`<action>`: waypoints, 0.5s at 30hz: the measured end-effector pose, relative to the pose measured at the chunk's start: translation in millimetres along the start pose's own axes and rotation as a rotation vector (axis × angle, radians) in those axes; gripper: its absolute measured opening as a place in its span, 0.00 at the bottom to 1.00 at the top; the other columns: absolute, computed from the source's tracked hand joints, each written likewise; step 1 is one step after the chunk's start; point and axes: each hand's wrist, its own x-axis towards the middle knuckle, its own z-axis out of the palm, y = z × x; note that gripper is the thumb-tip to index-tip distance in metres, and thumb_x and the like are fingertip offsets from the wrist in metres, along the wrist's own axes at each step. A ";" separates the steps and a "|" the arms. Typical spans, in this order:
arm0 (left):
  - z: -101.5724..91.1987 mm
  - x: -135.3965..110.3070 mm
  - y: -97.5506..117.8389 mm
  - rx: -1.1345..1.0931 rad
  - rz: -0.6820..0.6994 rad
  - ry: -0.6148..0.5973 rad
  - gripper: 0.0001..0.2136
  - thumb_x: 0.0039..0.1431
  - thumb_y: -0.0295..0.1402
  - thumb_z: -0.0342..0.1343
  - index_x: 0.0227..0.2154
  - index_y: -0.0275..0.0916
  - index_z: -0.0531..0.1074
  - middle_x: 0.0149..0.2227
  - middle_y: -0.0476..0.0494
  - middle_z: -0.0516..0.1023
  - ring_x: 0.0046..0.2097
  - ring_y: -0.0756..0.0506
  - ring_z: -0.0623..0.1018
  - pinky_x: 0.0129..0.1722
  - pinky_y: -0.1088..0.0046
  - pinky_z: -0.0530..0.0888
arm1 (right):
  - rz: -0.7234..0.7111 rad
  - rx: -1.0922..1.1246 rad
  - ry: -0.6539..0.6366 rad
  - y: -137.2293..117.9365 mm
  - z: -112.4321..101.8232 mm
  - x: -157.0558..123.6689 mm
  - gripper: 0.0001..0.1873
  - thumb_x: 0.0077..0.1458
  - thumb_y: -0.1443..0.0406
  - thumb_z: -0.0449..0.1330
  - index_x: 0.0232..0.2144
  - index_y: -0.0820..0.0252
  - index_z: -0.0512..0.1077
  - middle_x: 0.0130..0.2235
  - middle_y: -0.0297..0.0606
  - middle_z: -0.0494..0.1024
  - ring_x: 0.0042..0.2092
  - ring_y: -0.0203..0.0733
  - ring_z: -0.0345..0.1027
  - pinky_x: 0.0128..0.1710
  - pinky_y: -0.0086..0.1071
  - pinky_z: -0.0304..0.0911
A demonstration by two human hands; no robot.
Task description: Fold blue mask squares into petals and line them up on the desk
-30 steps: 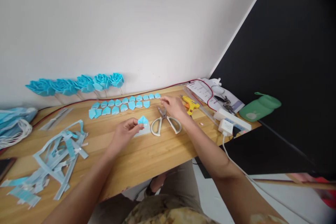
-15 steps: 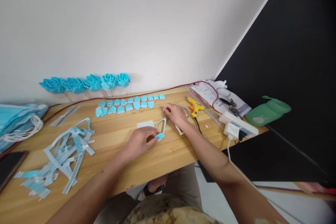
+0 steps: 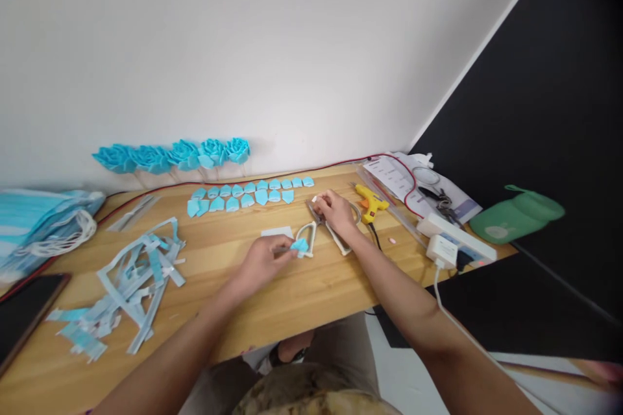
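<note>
My left hand (image 3: 265, 259) pinches a small folded blue petal (image 3: 300, 245) between thumb and fingertips, just above the table. The petal overlaps one handle of the white-handled scissors (image 3: 311, 238), which lie with their handles spread. My right hand (image 3: 337, 213) is over the scissors' blades with its fingers drawn together. A tiny pale bit shows at its fingertips, too small to name. Behind the hands, several blue petals (image 3: 232, 205) lie in two rows. A small white card (image 3: 276, 232) is beside my left hand, partly covered by it.
Several blue fabric flowers (image 3: 185, 154) on sticks stand along the wall. Cut strips (image 3: 141, 272), blue masks (image 3: 39, 220) and a phone (image 3: 29, 311) are at left. To the right are a yellow glue gun (image 3: 372, 201), papers (image 3: 389, 175), a power strip (image 3: 455, 237) and a green pouch (image 3: 518, 215).
The view has shifted, so everything sits further right. The petal in my left hand has turned to show more of its face. My right hand stays by the scissors' blades.
</note>
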 end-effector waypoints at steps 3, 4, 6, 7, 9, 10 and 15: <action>-13.7 4.9 0.0 -0.274 -0.153 0.150 0.12 0.52 0.43 0.58 0.26 0.37 0.71 0.28 0.45 0.80 0.31 0.46 0.77 0.34 0.70 0.71 | 0.010 0.136 0.026 -3.5 -2.1 -1.4 0.11 0.57 0.58 0.53 0.32 0.58 0.70 0.29 0.35 0.78 0.29 0.37 0.70 0.27 0.28 0.61; -18.3 6.5 -1.1 -0.343 -0.173 0.192 0.13 0.51 0.44 0.59 0.26 0.37 0.70 0.28 0.44 0.80 0.30 0.46 0.77 0.33 0.70 0.71 | 0.007 0.187 0.027 -7.7 -3.4 -2.0 0.12 0.57 0.58 0.52 0.33 0.58 0.70 0.29 0.35 0.77 0.28 0.37 0.69 0.26 0.28 0.61; -25.5 9.0 -4.2 -0.430 -0.178 0.252 0.15 0.50 0.45 0.60 0.26 0.36 0.69 0.27 0.44 0.79 0.28 0.48 0.75 0.31 0.72 0.71 | -0.007 0.313 0.015 -21.1 -6.7 -3.6 0.14 0.57 0.56 0.52 0.35 0.59 0.71 0.29 0.35 0.76 0.26 0.36 0.67 0.24 0.28 0.61; -27.7 9.9 -5.7 -0.451 -0.171 0.270 0.15 0.50 0.45 0.60 0.25 0.36 0.69 0.26 0.45 0.78 0.27 0.49 0.75 0.30 0.73 0.70 | -0.014 0.375 0.005 -30.0 -8.5 -4.7 0.15 0.57 0.55 0.52 0.37 0.60 0.71 0.29 0.35 0.76 0.26 0.36 0.67 0.24 0.27 0.61; -29.6 10.9 -7.9 -0.469 -0.163 0.292 0.15 0.49 0.45 0.61 0.24 0.36 0.69 0.25 0.47 0.77 0.26 0.50 0.73 0.28 0.74 0.69 | -0.072 0.445 -0.044 -49.6 -11.7 -6.5 0.17 0.58 0.54 0.52 0.38 0.59 0.71 0.30 0.35 0.76 0.26 0.35 0.67 0.23 0.27 0.60; -29.6 11.0 -8.3 -0.470 -0.165 0.299 0.15 0.49 0.44 0.61 0.23 0.36 0.69 0.25 0.47 0.77 0.25 0.51 0.73 0.28 0.74 0.69 | -0.117 0.453 -0.073 -59.0 -12.9 -7.1 0.16 0.58 0.54 0.52 0.39 0.59 0.71 0.31 0.35 0.77 0.27 0.35 0.67 0.23 0.26 0.60; -28.4 10.3 -6.6 -0.458 -0.182 0.316 0.15 0.49 0.44 0.61 0.23 0.37 0.69 0.23 0.49 0.75 0.24 0.52 0.71 0.27 0.75 0.67 | -0.288 0.334 -0.140 -83.7 -10.2 -2.9 0.15 0.60 0.56 0.52 0.44 0.56 0.71 0.33 0.36 0.79 0.34 0.37 0.71 0.34 0.29 0.65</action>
